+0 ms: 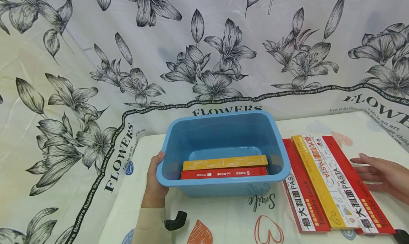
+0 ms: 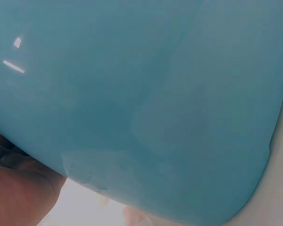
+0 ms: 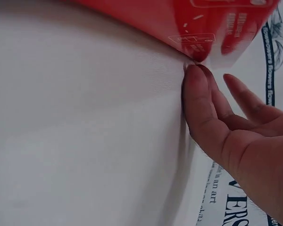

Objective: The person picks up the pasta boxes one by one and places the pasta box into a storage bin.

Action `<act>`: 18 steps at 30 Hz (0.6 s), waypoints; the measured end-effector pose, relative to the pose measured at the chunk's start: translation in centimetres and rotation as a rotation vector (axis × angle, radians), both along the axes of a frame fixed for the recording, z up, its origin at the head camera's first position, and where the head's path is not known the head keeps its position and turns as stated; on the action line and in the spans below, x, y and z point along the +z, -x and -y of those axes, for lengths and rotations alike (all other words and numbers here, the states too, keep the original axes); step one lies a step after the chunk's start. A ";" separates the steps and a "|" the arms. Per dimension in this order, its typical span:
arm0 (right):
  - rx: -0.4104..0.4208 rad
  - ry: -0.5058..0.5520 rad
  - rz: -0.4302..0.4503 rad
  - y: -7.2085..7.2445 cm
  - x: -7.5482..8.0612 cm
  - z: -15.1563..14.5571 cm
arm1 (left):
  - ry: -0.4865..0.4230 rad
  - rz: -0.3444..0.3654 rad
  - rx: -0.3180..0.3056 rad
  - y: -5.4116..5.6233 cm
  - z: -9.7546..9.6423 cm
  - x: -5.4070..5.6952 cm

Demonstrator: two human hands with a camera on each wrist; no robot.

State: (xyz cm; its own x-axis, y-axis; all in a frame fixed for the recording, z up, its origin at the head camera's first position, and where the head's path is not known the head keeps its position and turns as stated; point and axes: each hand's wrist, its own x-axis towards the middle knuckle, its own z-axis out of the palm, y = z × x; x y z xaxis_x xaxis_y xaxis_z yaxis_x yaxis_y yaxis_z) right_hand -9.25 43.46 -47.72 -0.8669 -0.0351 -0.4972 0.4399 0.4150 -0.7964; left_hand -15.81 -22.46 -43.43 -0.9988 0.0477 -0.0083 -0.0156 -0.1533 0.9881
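Blue plastic bin (image 1: 223, 191): upright on the cloth-covered counter (image 1: 233, 221); left end in the person's grasp.
Bin contents: one yellow box (image 1: 225, 163) and one red box (image 1: 224, 173); both stand on edge, side by side, along the near wall, the red nearer the person.
Pasta boxes beside bin: three, laid flat in a slanting row to its right; left red box (image 1: 303, 194), yellow curry-sauce box (image 1: 321, 180), right red box (image 1: 353, 185); upper end of the left one partly behind the bin's rim.
Left of the hands (image 1: 156, 174): holds the bin at its left rim and wall.
Right of the hands (image 1: 380, 176): fingers extended, grasping nothing; fingertips at the right red box's outer edge; firm contact cannot be told.
Backdrop (image 1: 217, 59): white cloth; black lily print.
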 end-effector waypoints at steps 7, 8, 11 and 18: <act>0.005 -0.020 -0.023 0.0 0.1 -0.1 | -0.004 -0.009 -0.001 0.1 -0.1 -0.1; 0.005 -0.023 -0.027 0.0 0.1 -0.1 | -0.005 -0.011 0.001 0.1 -0.1 -0.1; 0.010 -0.020 -0.041 0.2 0.2 -0.3 | -0.005 -0.012 0.007 0.1 -0.2 -0.1; -0.009 -0.004 0.027 0.7 0.4 -0.2 | -0.010 -0.011 0.015 0.2 -0.5 -0.1</act>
